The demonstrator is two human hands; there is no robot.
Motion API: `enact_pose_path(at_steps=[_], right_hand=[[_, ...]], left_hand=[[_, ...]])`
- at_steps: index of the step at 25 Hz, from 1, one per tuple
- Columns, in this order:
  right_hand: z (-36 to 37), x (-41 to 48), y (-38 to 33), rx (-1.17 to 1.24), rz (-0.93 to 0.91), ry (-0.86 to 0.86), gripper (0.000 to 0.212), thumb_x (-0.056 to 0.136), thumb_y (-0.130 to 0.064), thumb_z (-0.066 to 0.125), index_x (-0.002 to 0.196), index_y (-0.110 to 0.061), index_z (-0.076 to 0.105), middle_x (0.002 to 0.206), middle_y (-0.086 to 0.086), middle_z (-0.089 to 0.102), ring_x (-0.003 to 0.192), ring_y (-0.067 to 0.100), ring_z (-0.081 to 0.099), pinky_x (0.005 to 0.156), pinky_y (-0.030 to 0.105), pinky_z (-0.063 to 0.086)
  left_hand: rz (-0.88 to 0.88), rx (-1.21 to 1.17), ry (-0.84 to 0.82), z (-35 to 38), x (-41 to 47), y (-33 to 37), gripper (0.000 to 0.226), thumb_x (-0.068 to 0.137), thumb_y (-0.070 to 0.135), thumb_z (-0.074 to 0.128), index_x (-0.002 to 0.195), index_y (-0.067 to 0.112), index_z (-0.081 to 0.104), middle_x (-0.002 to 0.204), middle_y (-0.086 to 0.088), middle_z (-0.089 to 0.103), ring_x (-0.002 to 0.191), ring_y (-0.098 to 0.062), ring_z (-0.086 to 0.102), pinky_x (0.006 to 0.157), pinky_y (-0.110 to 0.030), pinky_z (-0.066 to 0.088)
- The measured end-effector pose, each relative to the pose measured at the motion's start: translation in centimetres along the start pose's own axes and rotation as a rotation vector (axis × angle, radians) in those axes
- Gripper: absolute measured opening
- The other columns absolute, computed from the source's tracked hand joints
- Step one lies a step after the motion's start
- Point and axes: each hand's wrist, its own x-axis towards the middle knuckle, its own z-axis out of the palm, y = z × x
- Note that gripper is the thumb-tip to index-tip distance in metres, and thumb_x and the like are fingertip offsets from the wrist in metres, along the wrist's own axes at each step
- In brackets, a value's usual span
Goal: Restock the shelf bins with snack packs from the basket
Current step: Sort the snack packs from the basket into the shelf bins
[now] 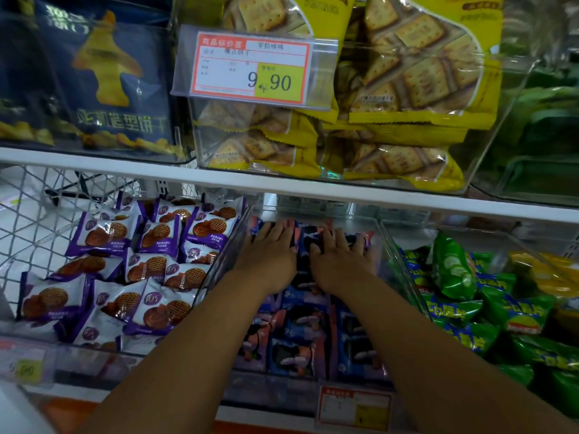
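Dark-blue snack packs (pixel 291 355) are filling the clear bin (pixel 399 261) at the centre of the lower shelf. Which step is being shown? (reader)

Settling the stock, most likely. Both arms are reaching toward 12 o'clock into the bin. The left hand (pixel 269 258) is lying flat on the rear packs, fingers straight and close together, pressing down. The right hand (pixel 343 264), just beside it at 3 o'clock, is resting with fingers spread over a dark pack and is gripping nothing that can be seen. (legend)

Which way are the packs pointing? (reader)

Packs toward 6 o'clock are lying face up in rows, and their long axes are appearing to run from 6 to 12 o'clock, though blur is limiting certainty. Those under the hands are bunching and tilting, so their axes are not reading clearly. (legend)

What is the next move calling for? (reader)

Probably drawing both hands back toward 6 o'clock and fetching further packs. The basket is not being identified with certainty; the white wire mesh (pixel 28 220) at 9 o'clock may be it. New packs should be going in on the same axis, clear of the purple packs (pixel 106 233) at 9 o'clock and the green packs (pixel 454 270) at 3 o'clock. (legend)
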Motion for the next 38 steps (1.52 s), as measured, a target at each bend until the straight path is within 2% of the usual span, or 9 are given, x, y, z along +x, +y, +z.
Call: enact_pose_path(at_steps=[5,8,12,16,20,23,30,34,38], right_hand=[[-1.5,-3.6,1.3,0.038,-0.215,0.111,0.055,0.104,-0.040,0.020,0.155,-0.028,0.003,0.163,0.001,-0.006,0.148,0.036,-0.007,0.118,0.055,0.005],[-2.1,-6.5,1.2,-0.092,-0.356,-0.056,0.056,0.104,-0.044,0.023,0.153,-0.036,-0.003,0.162,-0.003,-0.014,0.147,0.033,-0.015,0.117,0.058,0.002],[-0.7,-8.8,-0.9,-0.135,-0.366,-0.151,0.058,0.103,-0.048,0.025,0.153,-0.038,-0.003,0.162,-0.004,-0.014,0.148,0.031,-0.016,0.117,0.061,0.000],[-0.7,-9.2,-2.6,-0.064,-0.373,0.116,0.059,0.100,-0.053,0.027,0.154,-0.033,0.012,0.163,-0.002,0.001,0.149,0.030,-0.005,0.118,0.059,0.002],[0.3,-8.5,-4.6,-0.053,-0.401,0.094,0.060,0.095,-0.056,0.042,0.148,-0.029,0.034,0.160,0.001,0.015,0.149,0.031,0.001,0.118,0.055,0.003],[1.1,-7.8,-4.3,0.028,-0.402,0.223,0.051,0.090,-0.053,0.055,0.134,-0.027,0.048,0.151,0.003,0.031,0.145,0.028,0.015,0.118,0.048,0.014],[0.6,-7.6,-4.1,0.092,-0.418,0.137,0.053,0.091,-0.053,0.051,0.138,-0.030,0.042,0.156,0.000,0.026,0.146,0.028,0.014,0.117,0.052,0.016],[-4.0,-10.3,-5.8,0.297,-0.551,0.383,0.040,0.096,-0.036,0.052,0.134,-0.024,0.053,0.142,0.002,0.048,0.133,0.024,0.038,0.112,0.041,0.030],[-5.8,-12.0,-10.4,0.199,-0.766,0.122,0.028,0.096,-0.028,0.056,0.123,-0.027,0.064,0.137,-0.005,0.054,0.137,0.015,0.036,0.111,0.033,0.031]], left_hand=[[0.232,-0.027,0.136,-3.6,-6.6,-1.0,0.055,0.106,0.025,0.029,0.156,0.019,0.005,0.163,0.005,-0.004,0.149,-0.011,-0.006,0.113,-0.016,-0.008],[0.208,0.077,0.185,-6.4,-10.8,-4.5,0.050,0.106,0.023,0.032,0.154,0.022,0.019,0.162,0.007,0.011,0.149,-0.008,0.003,0.103,-0.006,-0.010],[0.160,0.028,0.171,-6.9,-14.5,-7.4,0.047,0.105,0.024,0.035,0.151,0.025,0.029,0.159,0.008,0.024,0.148,-0.006,0.008,0.108,-0.010,-0.003],[0.184,0.063,0.184,-6.8,-16.3,-8.4,0.048,0.105,0.028,0.035,0.152,0.026,0.027,0.159,0.009,0.022,0.148,-0.007,0.011,0.111,-0.014,-0.002],[0.193,0.062,0.180,-6.1,-16.9,-8.6,0.048,0.105,0.036,0.028,0.152,0.027,0.027,0.160,0.009,0.019,0.148,-0.005,0.011,0.110,-0.013,-0.004],[0.188,0.052,0.196,-5.8,-16.7,-8.8,0.048,0.105,0.032,0.033,0.152,0.029,0.025,0.160,0.012,0.019,0.147,-0.004,0.010,0.113,-0.015,-0.001],[0.149,-0.005,0.174,-5.5,-16.5,-9.8,0.049,0.105,0.033,0.034,0.153,0.028,0.025,0.160,0.011,0.017,0.147,-0.005,0.011,0.113,-0.016,0.003],[0.082,0.033,0.208,-6.5,-17.4,-12.8,0.048,0.103,0.029,0.041,0.150,0.028,0.034,0.158,0.008,0.028,0.145,-0.009,0.021,0.114,-0.020,0.013],[0.023,0.036,0.175,-7.6,-18.0,-15.5,0.046,0.100,0.024,0.049,0.146,0.027,0.043,0.153,0.005,0.038,0.140,-0.012,0.032,0.116,-0.025,0.021]])
